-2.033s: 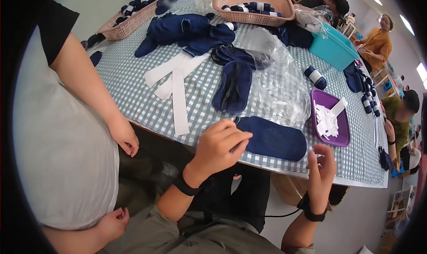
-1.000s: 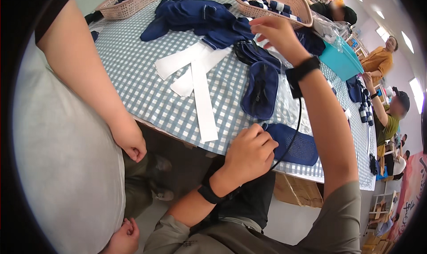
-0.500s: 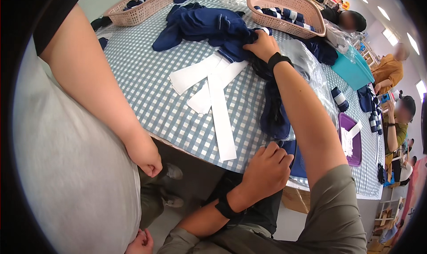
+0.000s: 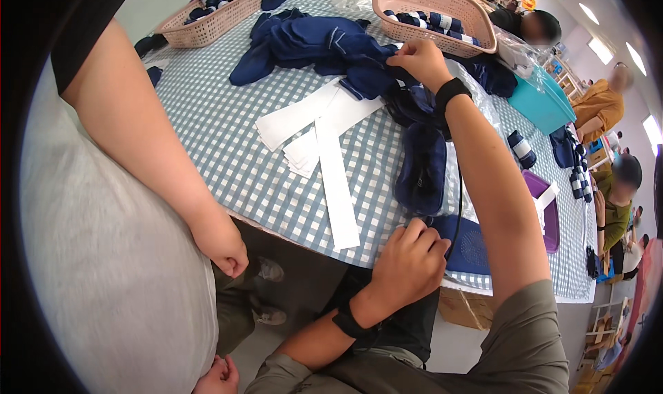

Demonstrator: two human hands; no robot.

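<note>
My right hand [image 4: 423,62] reaches across the table to the right end of a heap of navy socks [image 4: 304,42]. Its thumb and forefinger are pinched together; what they hold, if anything, is too small to make out. By the near table edge, my left hand [image 4: 411,259] is curled, fingertips down, beside a flat navy piece with a dotted patch [image 4: 471,243]. Whatever lies in those fingers is hidden. Between the hands rests a dark navy, pouch-like item [image 4: 421,169]. White paper strips [image 4: 338,187] fan out left of it. A thin black cord [image 4: 460,194] hangs below my right forearm.
Two pink baskets [image 4: 435,45] [image 4: 210,28] hold rolled navy bundles with white bands. A turquoise bin [image 4: 542,100], a purple tray [image 4: 542,207] and a banded roll [image 4: 521,150] stand right. Another person's arm [image 4: 145,131] is close at left; other people work beyond.
My right hand has drawn back slightly to the right from the sock heap. My left hand stays near the table edge, and more of the dotted navy piece shows beside it.
</note>
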